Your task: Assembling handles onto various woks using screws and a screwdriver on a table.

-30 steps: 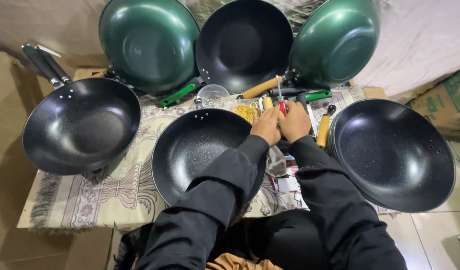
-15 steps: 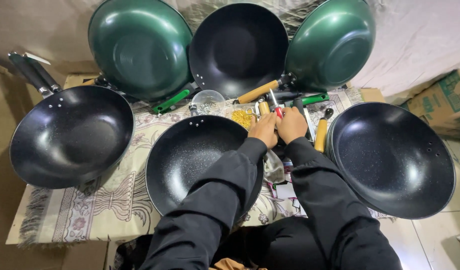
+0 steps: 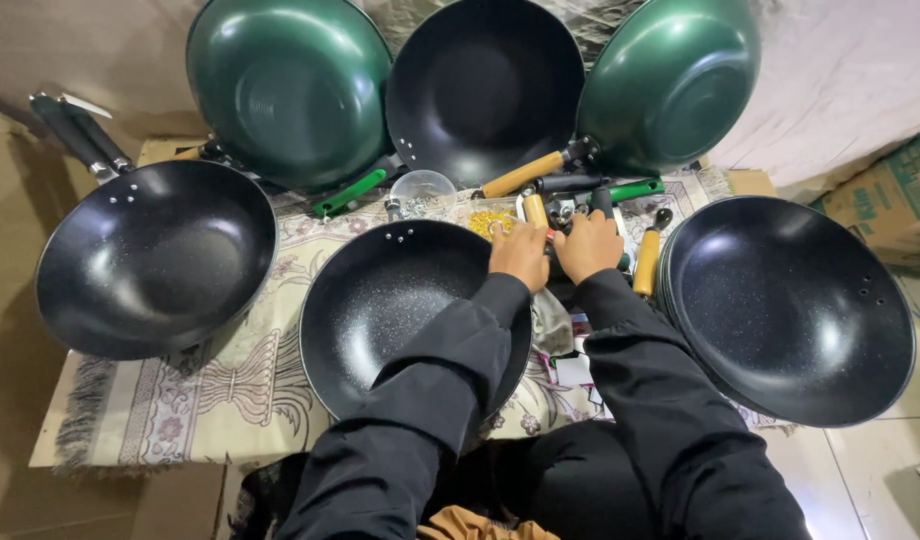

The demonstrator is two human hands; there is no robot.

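Observation:
My left hand (image 3: 520, 256) and my right hand (image 3: 588, 245) are close together at the far rim of the middle black wok (image 3: 400, 310). The left hand's fingers curl around the lower end of a short wooden handle (image 3: 534, 208) at that rim. My right hand is closed on a small red-handled screwdriver (image 3: 551, 235), of which only a sliver shows between the hands. Both arms are in black sleeves and cover the wok's near right side.
A patterned cloth (image 3: 230, 390) bears a black wok (image 3: 155, 255) on the left and stacked black woks (image 3: 790, 305) on the right. Two green woks (image 3: 290, 90) (image 3: 670, 80) and a black one (image 3: 485, 85) lean behind. Loose handles (image 3: 645, 262), a clear screw tub (image 3: 423, 192) and a cardboard box (image 3: 880, 195) lie around.
The view has shifted a little. Both hands stay at the wok's rim, and the screwdriver now sits lower between them, with less of it showing.

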